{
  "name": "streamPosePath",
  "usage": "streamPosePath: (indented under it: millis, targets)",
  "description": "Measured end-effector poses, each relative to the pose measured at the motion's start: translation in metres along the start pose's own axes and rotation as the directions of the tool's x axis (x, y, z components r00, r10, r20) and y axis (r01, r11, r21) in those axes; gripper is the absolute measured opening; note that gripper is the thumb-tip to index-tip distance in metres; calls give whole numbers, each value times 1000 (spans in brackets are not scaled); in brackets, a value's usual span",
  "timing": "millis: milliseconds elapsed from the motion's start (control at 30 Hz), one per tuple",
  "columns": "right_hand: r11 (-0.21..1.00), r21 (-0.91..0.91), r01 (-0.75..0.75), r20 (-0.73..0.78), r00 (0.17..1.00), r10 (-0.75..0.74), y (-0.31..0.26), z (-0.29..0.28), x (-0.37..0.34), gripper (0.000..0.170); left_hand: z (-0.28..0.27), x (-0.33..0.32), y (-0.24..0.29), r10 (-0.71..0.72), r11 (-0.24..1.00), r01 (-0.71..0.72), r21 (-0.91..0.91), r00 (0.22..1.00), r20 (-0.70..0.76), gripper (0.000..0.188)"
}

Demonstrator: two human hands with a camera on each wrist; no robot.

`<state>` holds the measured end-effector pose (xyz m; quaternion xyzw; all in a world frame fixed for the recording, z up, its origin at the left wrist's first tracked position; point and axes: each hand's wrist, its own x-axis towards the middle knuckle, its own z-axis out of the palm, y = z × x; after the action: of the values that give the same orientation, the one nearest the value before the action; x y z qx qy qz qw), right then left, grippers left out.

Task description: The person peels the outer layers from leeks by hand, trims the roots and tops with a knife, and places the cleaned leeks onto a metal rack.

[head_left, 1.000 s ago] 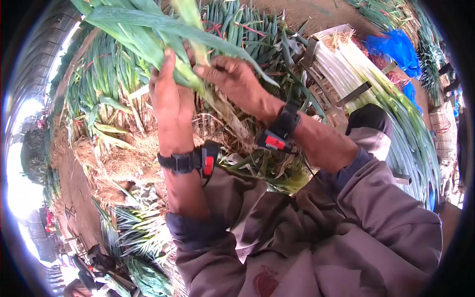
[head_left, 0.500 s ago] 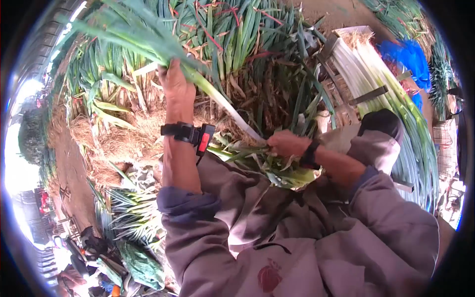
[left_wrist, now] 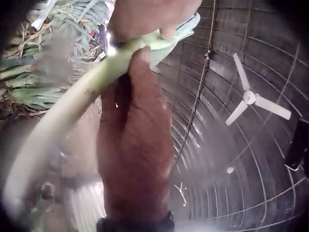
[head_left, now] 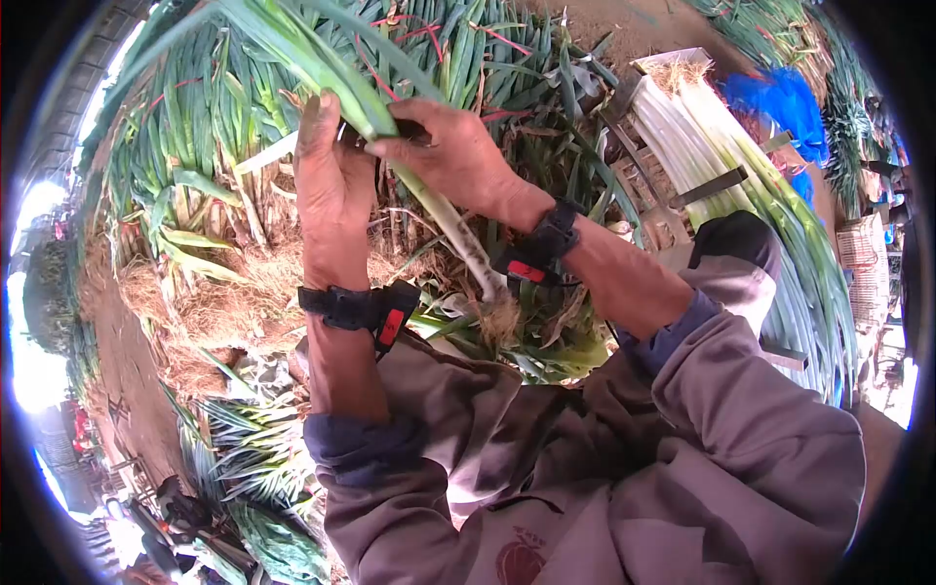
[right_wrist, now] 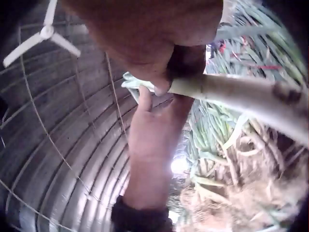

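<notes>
A leek slants across the head view, its green leaves at the top left and its brown root tuft low over my lap. My left hand grips it where the leaves begin to spread. Close beside it, my right hand pinches the upper shank with thumb and fingers. Dark marks streak the pale shank in the right wrist view. From the left wrist, the left thumb lies against the leek's green part, with the right hand just above.
Tied leek bunches with dried roots stand at the left and front. Trimmed white leeks lie in a rack at my right, near a blue plastic bag. Loose peeled leaves lie between my legs.
Half a second ago my right hand was at the lower end of a white shank; now it is up beside my left hand. A root tuft shows at the lower end now.
</notes>
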<state>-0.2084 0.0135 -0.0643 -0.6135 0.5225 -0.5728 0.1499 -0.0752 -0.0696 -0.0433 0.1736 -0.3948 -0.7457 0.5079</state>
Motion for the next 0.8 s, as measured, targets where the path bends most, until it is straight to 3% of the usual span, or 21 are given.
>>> streamPosePath:
  millis: [33, 100, 133, 233, 300, 367, 400, 433, 500, 533, 567, 600, 667, 733, 800]
  targets:
    - [1000, 3, -1, 7, 1000, 1, 0, -1, 3, 42, 3, -1, 2, 2, 1000, -2, -1, 1000, -7, 43]
    - [869, 410, -279, 111, 960, 256, -1, -4, 9, 37, 18, -6, 6, -24, 1000, 24, -4, 999, -43, 37]
    - [911, 383, -155, 63, 988, 142, 0, -2, 15, 36, 20, -6, -1, 12, 999, -14, -35, 998, -61, 37]
    - [933, 340, -115, 100, 991, 86, 1, 0, 25, 36, 17, -3, 1, 101, 995, -99, 24, 990, -97, 38]
    - [921, 375, -110, 168, 985, 49, -1, -5, 25, 35, 13, -1, 6, 139, 990, -138, 25, 990, -35, 39]
    - [923, 326, -205, 284, 953, 111, -24, -22, 15, 32, 9, -7, 11, -20, 1000, 21, 20, 999, -30, 41]
    - [977, 165, -132, 379, 924, 61, -33, -38, 7, 29, 25, -17, 21, -113, 993, 115, 15, 987, -118, 39]
    - [900, 340, -274, 400, 908, 125, -34, -36, -6, 27, 20, -15, 21, -93, 996, 92, -12, 987, -129, 37]
    - [937, 168, -307, 296, 922, 249, -25, -32, -22, 24, 8, 2, 22, 28, 975, -53, -218, 993, -115, 35]
    - [663, 403, -631, 289, 775, 561, -31, -29, -22, 19, 1, 7, 27, 75, 948, -109, -300, 990, -123, 34]
    - [654, 494, -573, 224, 811, 541, 3, -31, -24, 15, 0, 5, 37, 128, 932, -172, -319, 980, -153, 32]
    - [648, 489, -584, 291, 809, 510, 32, -40, -23, 15, 7, -1, 44, 182, 938, -230, -258, 963, -198, 30]
    - [637, 478, -605, 396, 796, 458, 34, -31, -28, 15, 16, -14, 63, 282, 926, -328, -187, 930, -234, 29]
    - [744, 195, -639, 486, 722, 492, 20, -22, -42, 19, 9, -24, 77, 352, 910, -397, -125, 894, -277, 29]
    - [867, 8, -499, 512, 747, 425, 11, 16, -34, 23, -4, -32, 88, 412, 896, -440, -55, 873, -261, 31]
